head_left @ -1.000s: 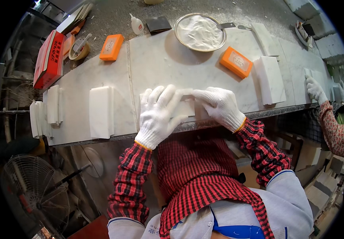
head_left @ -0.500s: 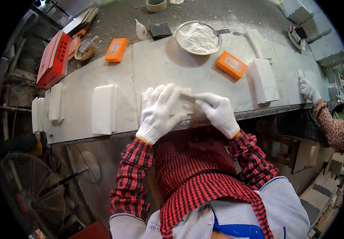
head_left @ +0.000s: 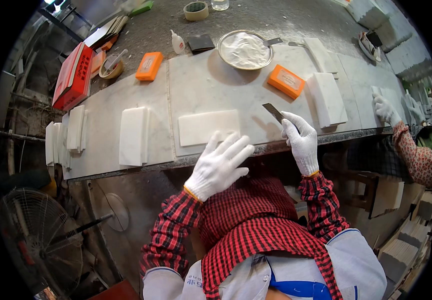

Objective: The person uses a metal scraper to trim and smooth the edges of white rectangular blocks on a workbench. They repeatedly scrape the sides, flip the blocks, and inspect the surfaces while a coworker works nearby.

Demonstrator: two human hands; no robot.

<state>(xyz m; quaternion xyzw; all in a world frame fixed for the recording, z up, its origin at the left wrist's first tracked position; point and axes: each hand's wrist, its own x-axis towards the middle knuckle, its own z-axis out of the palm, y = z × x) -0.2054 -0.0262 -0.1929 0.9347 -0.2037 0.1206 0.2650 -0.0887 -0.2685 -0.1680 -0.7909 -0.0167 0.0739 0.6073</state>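
Observation:
A white rectangular stone tile [head_left: 208,125] lies flat on the pale worktop in front of me. My left hand [head_left: 221,162], in a white knit glove, hovers at the tile's near edge with its fingers spread and holds nothing. The fingertips overlap that edge; whether they touch it I cannot tell. Farther right, my gloved right hand [head_left: 301,137] grips a narrow, flat metal scraper [head_left: 273,112], its blade pointing up and to the left, clear of the tile. Its grip end is hidden in my fingers.
Beyond the tile stand a bowl of white powder or paste [head_left: 246,50] and orange boxes [head_left: 286,81]. Stacked white tiles [head_left: 134,136] flank my work area, with a white block [head_left: 327,100] at right. A co-worker's gloved hand [head_left: 386,110] is at far right.
My left hand has come off the tile toward me and spread its fingers. My right hand has drawn the scraper away from the tile to the right. The tile's surface is now exposed.

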